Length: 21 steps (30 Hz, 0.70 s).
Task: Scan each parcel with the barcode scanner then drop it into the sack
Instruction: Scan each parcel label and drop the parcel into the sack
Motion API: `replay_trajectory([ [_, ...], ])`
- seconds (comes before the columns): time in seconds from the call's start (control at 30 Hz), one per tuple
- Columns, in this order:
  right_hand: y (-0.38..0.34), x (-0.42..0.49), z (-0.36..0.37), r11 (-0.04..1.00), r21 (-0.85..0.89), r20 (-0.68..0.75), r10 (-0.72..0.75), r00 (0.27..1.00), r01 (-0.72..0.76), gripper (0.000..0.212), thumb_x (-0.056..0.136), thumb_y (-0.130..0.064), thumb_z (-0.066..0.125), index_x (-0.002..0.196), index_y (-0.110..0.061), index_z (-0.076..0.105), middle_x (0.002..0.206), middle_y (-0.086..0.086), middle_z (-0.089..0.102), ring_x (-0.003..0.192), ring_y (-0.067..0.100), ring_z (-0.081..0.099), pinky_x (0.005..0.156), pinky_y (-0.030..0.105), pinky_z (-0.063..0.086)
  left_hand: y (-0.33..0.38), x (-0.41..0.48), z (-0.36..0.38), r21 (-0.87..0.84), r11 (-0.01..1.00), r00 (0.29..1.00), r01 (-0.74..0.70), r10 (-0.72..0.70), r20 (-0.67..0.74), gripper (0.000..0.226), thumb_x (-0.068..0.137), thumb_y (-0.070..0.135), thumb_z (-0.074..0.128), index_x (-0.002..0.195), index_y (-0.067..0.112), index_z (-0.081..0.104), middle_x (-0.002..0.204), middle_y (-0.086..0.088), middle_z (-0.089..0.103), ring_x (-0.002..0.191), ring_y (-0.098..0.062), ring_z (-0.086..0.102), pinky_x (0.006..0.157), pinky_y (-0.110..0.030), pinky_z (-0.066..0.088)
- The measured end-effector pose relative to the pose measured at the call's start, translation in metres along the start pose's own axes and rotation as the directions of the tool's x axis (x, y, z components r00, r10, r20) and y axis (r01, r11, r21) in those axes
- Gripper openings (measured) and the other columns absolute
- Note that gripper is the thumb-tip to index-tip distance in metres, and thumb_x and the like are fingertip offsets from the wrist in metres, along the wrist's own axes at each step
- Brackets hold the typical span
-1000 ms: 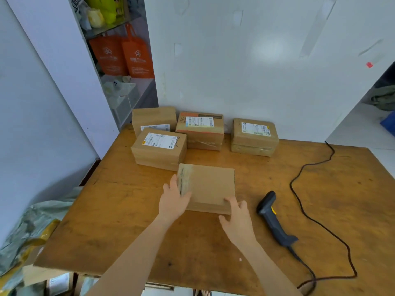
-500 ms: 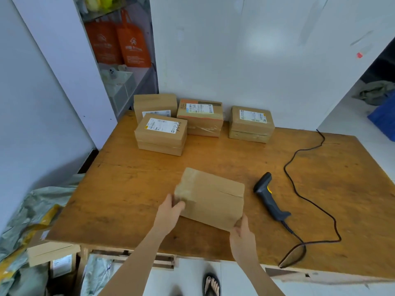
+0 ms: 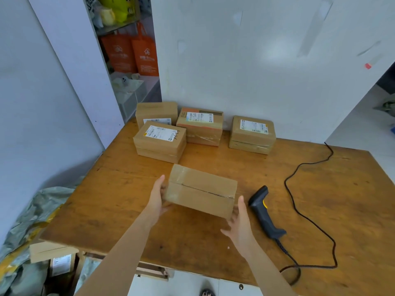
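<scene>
As we look down over the wooden counter [image 3: 213, 242], we hold a plain cardboard parcel [image 3: 202, 192] between our two hands, above the front middle of the counter, tipped so that its taped seam faces us and no label shows. Our left hand [image 3: 157, 198] clasps the parcel's left end, with the thumb lying straight up that end and the fingers [image 3: 165, 208] tucked beneath it, mostly hidden. Our right hand [image 3: 240, 223] sits at the near right corner, thumb straight up beside the end, its fingers straight and spread below the corner; we cannot tell how firmly they touch the cardboard.

Just right of that hand the black barcode scanner [image 3: 264, 212] lies on the counter, apart from both hands, head toward the wall and yellow trigger showing. Its black cable [image 3: 282, 249] loops across the right side of the counter.

Four more parcels sit at the back near the white wall. The near-left parcel [image 3: 160, 142] shows its label on top and stands right in front of the rear-left parcel [image 3: 157, 112]. The orange-taped parcel [image 3: 201, 129] is just beside them, and the right-hand parcel [image 3: 252, 134] stands apart.

On the floor left of the counter we see the grey-green sack [image 3: 42, 201], crumpled, with a cardboard box [image 3: 51, 251] among its folds. Orange bags [image 3: 132, 52] hang on the shelf beyond
</scene>
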State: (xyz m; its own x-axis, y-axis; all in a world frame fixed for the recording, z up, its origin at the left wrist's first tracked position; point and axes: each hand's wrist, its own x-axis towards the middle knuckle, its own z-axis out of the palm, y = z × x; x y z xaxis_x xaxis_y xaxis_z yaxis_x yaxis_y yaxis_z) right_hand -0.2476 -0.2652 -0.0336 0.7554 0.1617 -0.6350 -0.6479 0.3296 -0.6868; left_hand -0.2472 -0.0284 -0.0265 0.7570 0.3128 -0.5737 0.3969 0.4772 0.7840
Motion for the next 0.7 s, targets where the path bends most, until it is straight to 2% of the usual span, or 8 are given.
replay_trajectory([
  [0.07,-0.011,0.004,-0.003,1.000,0.028,0.024,0.009,1.000,-0.010,0.078,0.076,-0.075,0.043,0.137,-0.026,0.044,0.147,0.005,0.044,0.139,0.030,0.034,0.111,0.066,0.013,0.004,-0.001,0.005,-0.042,0.999,0.999,-0.022,0.021,-0.030,0.048,0.090,0.059,0.047,0.069,0.015,0.048,0.083,-0.008,0.067,0.080,-0.024,0.065,0.073,-0.040,0.054],
  [0.13,-0.022,0.009,-0.005,1.000,0.015,0.057,0.001,0.998,-0.002,0.063,0.079,-0.073,0.044,0.128,-0.033,0.050,0.139,0.003,0.050,0.135,0.032,0.039,0.108,0.069,0.015,0.007,0.003,0.007,-0.086,0.996,0.999,-0.037,0.034,-0.040,0.057,0.086,0.062,0.051,0.055,0.015,0.047,0.070,-0.007,0.064,0.071,-0.026,0.063,0.070,-0.040,0.054],
  [0.2,-0.031,0.013,-0.008,0.999,-0.032,0.110,-0.003,0.994,0.006,0.067,0.074,-0.071,0.053,0.133,-0.039,0.045,0.135,-0.002,0.052,0.130,0.030,0.044,0.105,0.069,0.024,0.009,0.004,0.011,-0.065,0.998,0.999,-0.015,0.018,0.047,0.057,0.082,0.063,0.057,0.063,0.010,0.066,0.084,-0.011,0.071,0.079,-0.032,0.068,0.076,-0.044,0.058],
  [0.27,-0.040,0.014,-0.010,0.998,-0.066,0.175,0.004,0.985,0.007,0.071,0.068,-0.066,0.061,0.132,-0.040,0.047,0.134,0.000,0.053,0.125,0.029,0.048,0.102,0.067,0.032,0.010,0.007,0.016,-0.058,0.998,0.992,0.016,-0.009,0.129,0.046,0.078,0.058,0.064,0.085,0.015,0.079,0.095,-0.012,0.076,0.080,-0.030,0.073,0.067,-0.041,0.060],
  [0.33,-0.049,0.017,-0.013,0.996,-0.092,0.203,0.015,0.979,0.004,0.070,0.065,-0.063,0.065,0.129,-0.040,0.050,0.132,0.002,0.055,0.123,0.029,0.050,0.100,0.065,0.035,0.009,0.011,0.020,-0.081,0.997,0.993,0.012,-0.002,0.115,0.035,0.076,0.049,0.068,0.092,0.018,0.077,0.092,-0.011,0.076,0.073,-0.026,0.074,0.061,-0.037,0.059],
  [0.47,-0.061,0.026,-0.023,0.987,-0.162,0.173,0.043,0.984,-0.015,0.067,0.063,-0.060,0.071,0.124,-0.036,0.053,0.124,0.004,0.061,0.116,0.027,0.056,0.094,0.059,0.044,0.010,0.015,0.030,-0.071,0.996,0.996,-0.046,0.051,0.078,0.023,0.085,0.030,0.062,0.098,0.011,0.065,0.087,-0.010,0.075,0.065,-0.020,0.072,0.052,-0.031,0.057],
  [0.6,-0.064,0.033,-0.030,0.994,-0.109,0.222,0.023,0.975,0.001,0.062,0.069,-0.046,0.076,0.122,-0.028,0.052,0.124,0.011,0.059,0.114,0.029,0.058,0.084,0.048,0.054,0.012,0.016,0.039,-0.031,0.998,0.996,-0.063,0.065,0.060,0.032,0.087,0.028,0.061,0.112,0.007,0.061,0.100,-0.013,0.071,0.077,-0.024,0.069,0.060,-0.031,0.056],
  [0.7,-0.061,0.040,-0.029,0.997,-0.061,0.236,-0.022,0.971,0.037,0.066,0.068,-0.040,0.076,0.126,-0.021,0.049,0.126,0.013,0.057,0.116,0.029,0.057,0.082,0.044,0.056,0.015,0.018,0.044,-0.030,0.997,0.997,-0.067,0.068,0.040,0.032,0.087,0.032,0.062,0.109,0.008,0.066,0.105,-0.015,0.072,0.084,-0.027,0.067,0.073,-0.038,0.054],
])
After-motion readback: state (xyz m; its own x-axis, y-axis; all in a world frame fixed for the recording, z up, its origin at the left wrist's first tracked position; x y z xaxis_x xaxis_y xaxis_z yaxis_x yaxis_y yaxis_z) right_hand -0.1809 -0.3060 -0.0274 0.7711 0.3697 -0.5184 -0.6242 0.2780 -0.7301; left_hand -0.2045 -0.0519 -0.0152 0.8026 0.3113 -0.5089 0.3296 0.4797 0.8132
